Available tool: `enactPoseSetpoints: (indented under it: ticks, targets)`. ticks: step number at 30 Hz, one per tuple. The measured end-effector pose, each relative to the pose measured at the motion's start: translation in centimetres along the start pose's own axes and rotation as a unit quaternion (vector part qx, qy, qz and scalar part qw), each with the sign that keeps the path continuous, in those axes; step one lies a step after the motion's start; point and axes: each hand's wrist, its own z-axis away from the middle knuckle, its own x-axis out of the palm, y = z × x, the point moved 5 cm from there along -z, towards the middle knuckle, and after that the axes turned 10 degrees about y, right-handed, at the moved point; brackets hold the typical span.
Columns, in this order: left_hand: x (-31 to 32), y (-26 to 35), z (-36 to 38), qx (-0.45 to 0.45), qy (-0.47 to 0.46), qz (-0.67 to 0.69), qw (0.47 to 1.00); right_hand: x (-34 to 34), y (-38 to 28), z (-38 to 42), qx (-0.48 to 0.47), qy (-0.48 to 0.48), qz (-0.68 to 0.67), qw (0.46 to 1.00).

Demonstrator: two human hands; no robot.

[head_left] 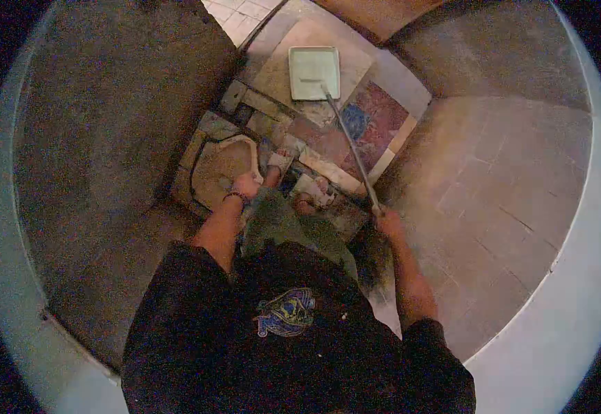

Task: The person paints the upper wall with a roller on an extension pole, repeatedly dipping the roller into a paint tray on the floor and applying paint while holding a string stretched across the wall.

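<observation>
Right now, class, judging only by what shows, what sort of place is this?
Probably a small indoor room, its use unclear: tile-like lines mark the brown wall, mismatched flat pieces lie underfoot, and pale tiles show beyond.

A cramped, dimly lit room is enclosed by brownish walls: the left wall (107,103) is sunk in shadow, while the right wall (507,165), lined with tile joints, is washed in warmer light. Both are topped by a pale band (556,324). The floor (355,62) is patched in beige and dull red; light square tiles (245,12) are seen beyond.
</observation>
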Motion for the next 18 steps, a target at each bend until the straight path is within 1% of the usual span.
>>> enactPoseSetpoints:
  ticks: [1, 2, 3, 5, 6, 7, 8, 9, 11, 12, 13, 14, 15, 16, 17, 18]
  targets:
    - [1.2, -0.1, -0.4, 0.001, -0.001, -0.001, 1.0, 0.0, 0.0, 1.4, -0.067, 0.035, -0.047, 0.996]
    - [2.6, 0.0, -0.7, 0.013, 0.002, -0.005, 1.0, 0.2, 0.2, 2.2, -0.1, 0.054, -0.071, 0.991]
    - [2.4, 1.9, -0.1, 0.037, -0.001, -0.019, 0.999, 0.2, 0.1, 3.1, -0.134, 0.071, -0.093, 0.984]
    - [2.0, 6.8, 1.7, 0.103, -0.023, -0.052, 0.993, 1.0, 0.4, 3.9, -0.039, 0.063, -0.122, 0.99]
    - [2.0, 9.1, 2.5, 0.134, -0.036, -0.067, 0.988, 1.1, -0.1, 3.6, -0.038, 0.063, -0.121, 0.99]
    - [2.2, 11.2, 3.2, 0.152, -0.043, -0.069, 0.985, 1.4, -1.3, 2.8, -0.091, 0.02, -0.023, 0.995]
    - [2.4, 13.2, 3.7, 0.169, -0.049, -0.065, 0.982, 2.0, -2.3, 1.8, -0.144, -0.025, 0.077, 0.986]
    - [3.2, 14.8, 3.9, 0.168, -0.05, -0.062, 0.983, 2.4, -3.1, 0.4, -0.144, -0.026, 0.08, 0.986]
    - [3.8, 19.0, 4.4, 0.248, -0.014, 0.083, 0.965, 3.5, -3.6, -2.7, -0.028, -0.01, 0.053, 0.998]
    - [4.0, 21.1, 4.5, 0.285, 0.006, 0.155, 0.946, 2.4, -4.9, -3.1, -0.029, -0.01, 0.054, 0.998]
    - [5.0, 22.8, 3.4, 0.312, 0.011, 0.186, 0.932, -0.1, -7.4, -2.8, -0.069, 0.013, 0.012, 0.997]
    - [5.9, 24.4, 1.9, 0.339, 0.017, 0.216, 0.915, -0.4, -7.7, -3.5, -0.089, 0.024, -0.009, 0.996]
    - [6.2, 25.9, 1.3, 0.355, 0.04, 0.156, 0.921, -0.7, -8.0, -4.1, -0.109, 0.035, -0.029, 0.993]
    - [6.5, 27.0, 0.8, 0.37, 0.061, 0.096, 0.922, 0.6, -7.2, -5.4, -0.244, 0.087, 0.089, 0.962]
    - [5.1, 28.3, 1.2, 0.366, 0.061, 0.098, 0.923, 1.6, -7.0, -5.9, -0.372, 0.135, 0.204, 0.895]
    - [2.9, 29.5, 1.8, 0.323, 0.003, 0.105, 0.941, 1.1, -7.9, -5.9, -0.373, 0.134, 0.204, 0.895]
